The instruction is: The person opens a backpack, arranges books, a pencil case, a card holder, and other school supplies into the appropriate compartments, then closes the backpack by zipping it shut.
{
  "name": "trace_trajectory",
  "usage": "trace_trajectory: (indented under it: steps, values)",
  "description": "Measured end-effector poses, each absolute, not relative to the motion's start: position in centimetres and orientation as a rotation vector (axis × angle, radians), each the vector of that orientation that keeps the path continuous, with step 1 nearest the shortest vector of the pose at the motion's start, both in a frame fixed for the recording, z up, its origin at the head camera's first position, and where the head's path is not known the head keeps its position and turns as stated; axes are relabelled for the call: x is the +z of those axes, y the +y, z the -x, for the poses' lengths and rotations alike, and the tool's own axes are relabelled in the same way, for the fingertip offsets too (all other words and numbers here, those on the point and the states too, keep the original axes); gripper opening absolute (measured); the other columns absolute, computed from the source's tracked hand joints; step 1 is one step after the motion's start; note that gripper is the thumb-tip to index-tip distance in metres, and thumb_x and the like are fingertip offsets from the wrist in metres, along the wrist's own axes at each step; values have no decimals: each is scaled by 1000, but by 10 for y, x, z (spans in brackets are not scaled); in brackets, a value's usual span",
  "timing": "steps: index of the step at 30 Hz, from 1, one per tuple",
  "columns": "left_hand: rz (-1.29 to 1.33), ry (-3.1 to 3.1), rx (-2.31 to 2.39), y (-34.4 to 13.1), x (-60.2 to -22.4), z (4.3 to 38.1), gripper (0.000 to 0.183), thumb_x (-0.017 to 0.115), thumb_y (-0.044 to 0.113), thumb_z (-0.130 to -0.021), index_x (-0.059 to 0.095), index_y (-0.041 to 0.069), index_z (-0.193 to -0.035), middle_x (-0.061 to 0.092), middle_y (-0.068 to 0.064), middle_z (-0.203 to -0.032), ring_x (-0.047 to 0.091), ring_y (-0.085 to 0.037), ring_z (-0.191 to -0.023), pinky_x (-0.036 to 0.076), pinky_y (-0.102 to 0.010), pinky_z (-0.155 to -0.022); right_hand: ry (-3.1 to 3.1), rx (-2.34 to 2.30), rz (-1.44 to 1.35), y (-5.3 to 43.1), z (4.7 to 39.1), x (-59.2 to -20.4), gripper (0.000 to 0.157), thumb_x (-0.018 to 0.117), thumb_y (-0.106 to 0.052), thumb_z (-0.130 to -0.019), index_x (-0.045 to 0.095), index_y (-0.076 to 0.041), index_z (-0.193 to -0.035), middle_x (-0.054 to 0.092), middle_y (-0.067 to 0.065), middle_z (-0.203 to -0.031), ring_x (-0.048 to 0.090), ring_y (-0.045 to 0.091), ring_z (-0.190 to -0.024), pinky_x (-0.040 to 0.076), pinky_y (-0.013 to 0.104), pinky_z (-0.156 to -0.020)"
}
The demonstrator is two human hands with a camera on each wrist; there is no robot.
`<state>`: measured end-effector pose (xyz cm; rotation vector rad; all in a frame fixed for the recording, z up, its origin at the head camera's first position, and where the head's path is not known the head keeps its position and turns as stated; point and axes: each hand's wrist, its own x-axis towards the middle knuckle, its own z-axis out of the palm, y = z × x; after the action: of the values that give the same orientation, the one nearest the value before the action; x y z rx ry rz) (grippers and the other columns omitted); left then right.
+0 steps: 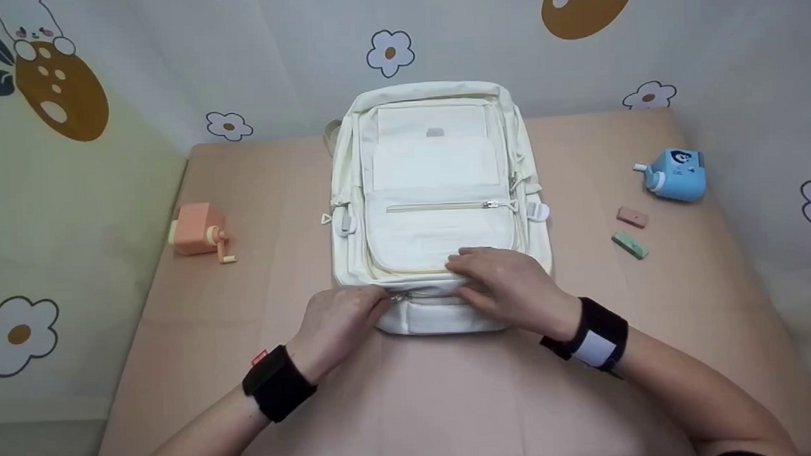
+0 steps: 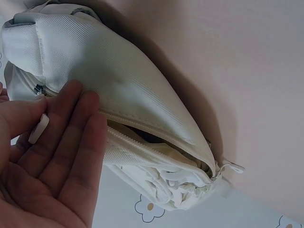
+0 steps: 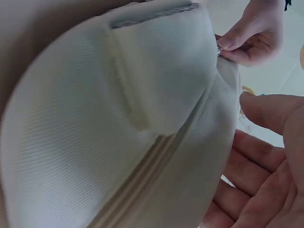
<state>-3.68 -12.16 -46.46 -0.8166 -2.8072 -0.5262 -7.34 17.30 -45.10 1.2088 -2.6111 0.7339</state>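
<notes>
A cream backpack (image 1: 439, 233) lies on the table with its front pocket facing up and its base toward the person. At the base end, the left hand (image 1: 344, 318) pinches a zipper pull (image 2: 39, 128) between thumb and forefinger. Beside it, in the left wrist view, the zipper (image 2: 142, 142) is parted and a dark gap shows. The right hand (image 1: 512, 285) rests on the lower right of the backpack, fingers fairly straight; in the right wrist view its thumb stands apart from its fingers, near the fabric.
An orange pencil sharpener (image 1: 200, 228) with a crank stands at the left of the table (image 1: 304, 407). On the right are a blue pencil sharpener (image 1: 677, 174), a pink eraser (image 1: 632, 217) and a green eraser (image 1: 629, 245). A patterned curtain (image 1: 292, 63) surrounds the table.
</notes>
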Motion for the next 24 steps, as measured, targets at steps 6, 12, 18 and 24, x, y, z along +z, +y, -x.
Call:
trace_trajectory:
  steps: [6,12,18,24]
  values:
    - [821,-2800,-526,-121,-465,36,5,73,20,-96,73,21,-91,75,8,-82,69,-9,-70,51,-33,-53,-2674,671,-1206,156,76,-452,33,73,-28,-97,72,-7,-122,72,7,-124,66,23,-119,53,43,-96]
    - [825,-2801,-545,-122,-465,35,7,73,21,-96,72,21,-90,74,8,-81,69,-9,-70,52,-33,-54,-2681,689,-1123,152,77,-458,19,69,-25,-99,73,-13,-113,76,-2,-100,73,15,-92,57,40,-73]
    - [834,-2808,-568,-128,-464,36,5,73,21,-96,72,19,-91,73,7,-79,68,-10,-69,53,-33,-56,-2685,703,-1074,151,78,-459,10,69,-27,-99,73,-19,-104,72,-8,-85,68,10,-75,53,38,-62]
    - [757,-2825,-564,-149,-465,37,3,73,18,-96,76,17,-97,75,4,-83,70,-12,-70,54,-35,-58,-2672,725,-1079,152,78,-460,8,69,-25,-99,72,-18,-102,69,-9,-81,65,8,-71,52,36,-60]
